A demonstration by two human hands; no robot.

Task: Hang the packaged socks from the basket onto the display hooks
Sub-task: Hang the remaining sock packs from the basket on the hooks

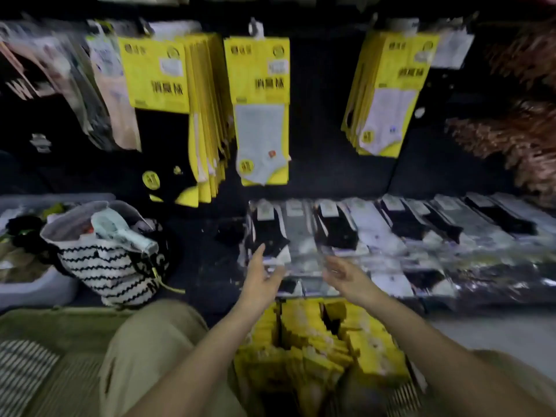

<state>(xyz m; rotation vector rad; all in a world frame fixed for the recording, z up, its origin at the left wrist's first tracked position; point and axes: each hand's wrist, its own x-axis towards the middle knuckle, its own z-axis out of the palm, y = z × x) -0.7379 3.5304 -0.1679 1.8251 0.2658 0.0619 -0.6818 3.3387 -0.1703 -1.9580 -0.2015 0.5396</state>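
Overhead, yellow sock packs (pixel 258 109) hang long side vertical; left hand (pixel 260 278) and right hand (pixel 346 273) reach out, open, empty.

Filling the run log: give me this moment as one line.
left hand: open, empty | right hand: open, empty | yellow sock packs: piled below hands | hung packs: on hooks above

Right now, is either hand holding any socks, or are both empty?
Left hand: open, fingers stretched forward, holding nothing.
Right hand: open, fingers relaxed, holding nothing.
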